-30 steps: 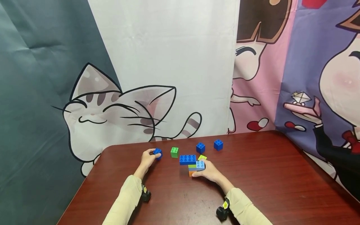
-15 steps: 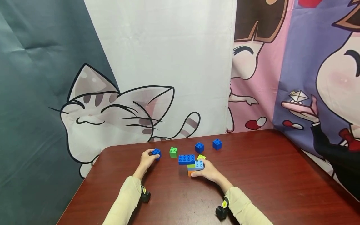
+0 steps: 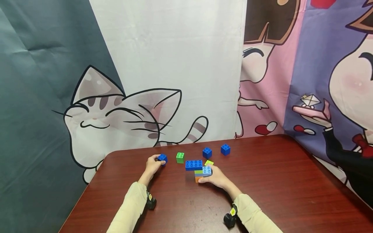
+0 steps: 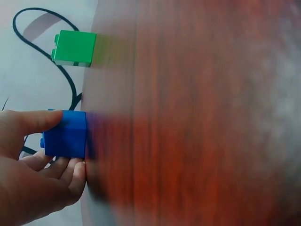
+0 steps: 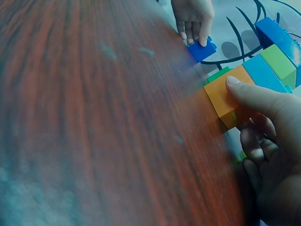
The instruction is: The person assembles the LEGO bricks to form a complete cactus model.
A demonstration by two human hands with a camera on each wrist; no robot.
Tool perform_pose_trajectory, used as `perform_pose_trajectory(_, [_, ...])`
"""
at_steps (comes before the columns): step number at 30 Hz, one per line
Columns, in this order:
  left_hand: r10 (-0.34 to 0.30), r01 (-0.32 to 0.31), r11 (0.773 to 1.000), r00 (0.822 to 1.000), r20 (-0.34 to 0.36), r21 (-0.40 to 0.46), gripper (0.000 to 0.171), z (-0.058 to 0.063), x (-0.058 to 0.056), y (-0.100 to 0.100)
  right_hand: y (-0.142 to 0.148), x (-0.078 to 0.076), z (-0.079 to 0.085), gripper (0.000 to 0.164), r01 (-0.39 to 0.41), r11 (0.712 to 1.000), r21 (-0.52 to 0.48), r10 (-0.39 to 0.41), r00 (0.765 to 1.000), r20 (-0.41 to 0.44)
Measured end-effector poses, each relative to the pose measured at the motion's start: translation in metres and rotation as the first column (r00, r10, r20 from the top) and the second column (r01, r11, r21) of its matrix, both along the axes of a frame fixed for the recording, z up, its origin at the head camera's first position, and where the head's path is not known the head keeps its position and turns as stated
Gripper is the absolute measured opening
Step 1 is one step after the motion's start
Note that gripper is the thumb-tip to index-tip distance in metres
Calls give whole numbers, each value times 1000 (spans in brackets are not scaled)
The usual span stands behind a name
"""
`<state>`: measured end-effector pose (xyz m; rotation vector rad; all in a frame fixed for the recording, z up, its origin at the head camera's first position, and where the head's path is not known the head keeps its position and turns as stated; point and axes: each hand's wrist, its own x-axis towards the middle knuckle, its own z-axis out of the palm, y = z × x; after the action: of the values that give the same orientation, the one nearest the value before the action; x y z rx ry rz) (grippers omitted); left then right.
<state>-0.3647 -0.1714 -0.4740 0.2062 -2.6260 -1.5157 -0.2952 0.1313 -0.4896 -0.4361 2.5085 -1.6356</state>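
Observation:
My left hand pinches a small blue toy brick on the left of the table, thumb on one side and fingers on the other. In the left wrist view its studs point left and its base meets the tabletop. My right hand grips a stack of bricks low down. An orange brick forms its bottom, with my thumb pressed on it. Above come a light blue brick and a lime green brick. A long blue brick tops the stack and juts out leftward.
Between the hands, farther back, stands a green brick. Two small blue bricks, one nearer and one farther right, sit toward the back edge. A lime brick lies partly hidden behind the stack. A printed cloth hangs behind the table.

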Motion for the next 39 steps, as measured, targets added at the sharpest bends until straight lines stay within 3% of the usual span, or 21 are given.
perform_pose_trajectory(18, [-7,7,999,1000,16,34,44,5,4,-2,0,0,0,51,10,1000,-15,-10,1000,7])
perform_pose_trajectory(29, [-17,14,992,1000,19,122,46,24,4,-8,0,-1,0,51,5,1000,-25,-5,1000,7])
perform_pose_trajectory(39, [-159,149,968,987,32,204,50,41,20,5,1,0,-1,54,16,1000,5,-16,1000,11])
